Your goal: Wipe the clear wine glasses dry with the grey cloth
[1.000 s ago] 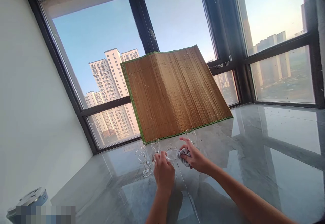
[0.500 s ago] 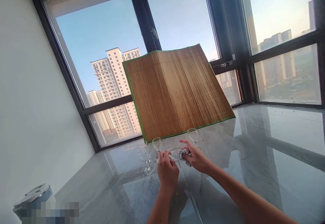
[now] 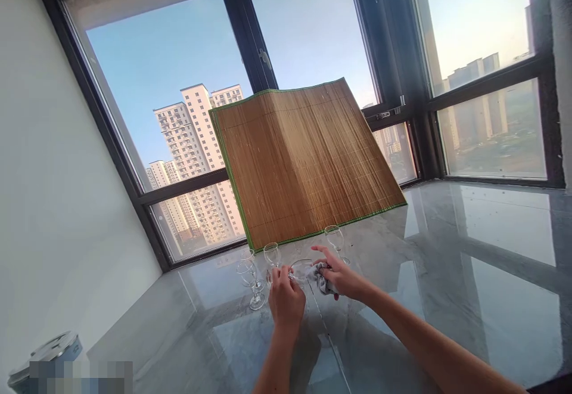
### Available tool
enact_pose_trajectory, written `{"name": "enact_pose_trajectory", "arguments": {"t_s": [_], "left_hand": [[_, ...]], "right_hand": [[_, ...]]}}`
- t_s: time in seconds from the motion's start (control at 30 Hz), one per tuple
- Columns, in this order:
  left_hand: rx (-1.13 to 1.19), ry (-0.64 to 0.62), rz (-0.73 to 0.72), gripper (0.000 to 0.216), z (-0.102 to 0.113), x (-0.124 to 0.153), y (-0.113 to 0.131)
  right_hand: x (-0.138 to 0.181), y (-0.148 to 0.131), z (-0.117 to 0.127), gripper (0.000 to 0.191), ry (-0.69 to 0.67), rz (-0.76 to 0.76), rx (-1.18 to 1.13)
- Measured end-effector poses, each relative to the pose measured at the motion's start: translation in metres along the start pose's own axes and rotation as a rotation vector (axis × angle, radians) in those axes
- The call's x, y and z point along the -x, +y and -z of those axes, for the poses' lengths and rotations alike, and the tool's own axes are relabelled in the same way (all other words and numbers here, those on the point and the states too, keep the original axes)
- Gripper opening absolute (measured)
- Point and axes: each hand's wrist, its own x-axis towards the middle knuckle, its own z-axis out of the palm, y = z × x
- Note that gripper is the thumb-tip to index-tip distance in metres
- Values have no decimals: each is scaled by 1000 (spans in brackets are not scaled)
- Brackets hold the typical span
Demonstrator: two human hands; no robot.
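A clear wine glass (image 3: 301, 268) lies sideways between my two hands, above the shiny counter. My left hand (image 3: 286, 300) is closed around its stem end, which the fingers partly hide. In my right hand (image 3: 345, 277) is a bunched white-and-grey cloth (image 3: 323, 281), pressed at the mouth of the glass, with the index finger stretched out. Left of my left hand stands a stemmed glass (image 3: 247, 273), another just behind it. A further glass (image 3: 271, 253) is beyond my left hand, and one more (image 3: 333, 237) stands behind my right hand.
A bamboo mat (image 3: 304, 161) with green edging leans upright against the dark-framed windows. The glossy grey marble counter (image 3: 192, 334) shows a seam running toward me. A lidded container (image 3: 53, 349), partly blurred out, is at lower left. A white wall (image 3: 71, 203) bounds the left side.
The whole view has shifted slightly, so everything sits a little further left. My left hand still grips the glass, and the cloth in my right hand has moved slightly against its mouth.
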Motion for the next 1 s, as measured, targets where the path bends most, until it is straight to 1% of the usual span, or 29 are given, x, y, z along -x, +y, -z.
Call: {"name": "enact_pose_trajectory", "arguments": {"t_s": [0.13, 0.2, 0.27, 0.3, 0.37, 0.47, 0.53, 0.63, 0.67, 0.73, 0.8, 0.87, 0.9, 0.93, 1.0], "left_hand": [[77, -58, -19, 24, -2, 0, 2], [104, -76, -19, 24, -3, 0, 2], [113, -80, -9, 24, -3, 1, 2], [111, -80, -1, 25, -3, 2, 2], [98, -70, 19, 27, -2, 3, 1], [101, -38, 59, 29, -1, 4, 0], [171, -20, 100, 26, -2, 3, 0], [390, -10, 173, 16, -6, -1, -3], [483, -27, 209, 15, -8, -3, -4], [697, -129, 341, 14, -11, -6, -5], [974, -283, 541, 12, -13, -9, -4], [1288, -395, 710, 21, -10, -9, -1], [1437, -423, 755, 27, -7, -9, 1], [1570, -443, 771, 31, -4, -9, 3], [1778, -482, 769, 31, 3, -8, 7]], "right_hand": [[-3, 10, -2, 55, 227, 337, 237], [-3, 13, -3, 57, 277, 425, 317], [-3, 15, -4, 59, 266, 431, 353], [-2, 15, -4, 59, 239, 415, 356], [-1, 13, -4, 57, 136, 360, 322], [1, 8, -3, 53, -23, 250, 163], [3, 2, -2, 54, -57, 192, 34], [4, -6, 0, 58, -18, 158, -122], [4, -8, 0, 58, 7, 154, -163], [2, -10, 1, 60, 93, 159, -216], [-2, -8, 2, 61, 241, 197, -202], [-6, -3, 0, 62, 384, 241, -133], [-8, 0, -1, 62, 422, 253, -95], [-9, 2, -2, 60, 434, 257, -63], [-10, 8, -7, 59, 406, 250, -23]]}}
